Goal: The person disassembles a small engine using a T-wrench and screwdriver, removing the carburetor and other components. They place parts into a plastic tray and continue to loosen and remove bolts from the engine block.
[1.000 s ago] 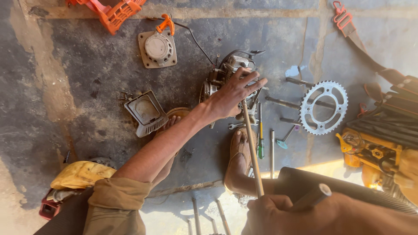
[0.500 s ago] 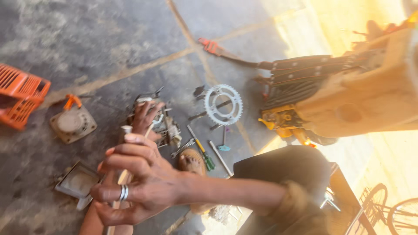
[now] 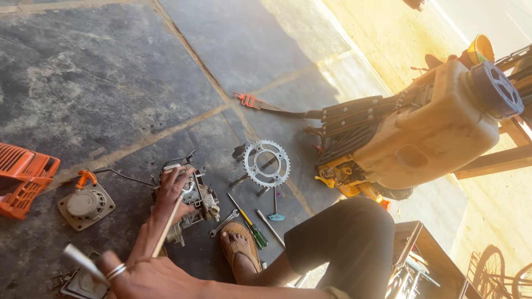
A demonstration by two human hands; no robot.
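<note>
My left hand [image 3: 173, 191] rests on top of a small greasy engine block [image 3: 200, 204] on the stone floor, fingers spread over it. My right hand [image 3: 145, 278], with rings on a finger, is at the bottom edge, closed around a thin wooden-handled tool [image 3: 166, 228]. The tool's shaft slants up toward the engine beside my left wrist. A blurred grey end [image 3: 77, 259] sticks out to the left of the fist. My sandalled foot [image 3: 239, 250] lies just right of the engine.
A toothed sprocket [image 3: 267, 162], a spanner [image 3: 224, 223], a green-handled screwdriver [image 3: 252, 226] and a T-handle key [image 3: 275, 213] lie right of the engine. A recoil starter cover [image 3: 86, 204] and an orange plastic housing [image 3: 22, 180] are at left. A beige sprayer tank [image 3: 438, 127] stands at right.
The view has swung and steadied, now showing the sprayer tank at right. My left hand stays on the engine. My right hand with the tool has dropped toward the bottom left.
</note>
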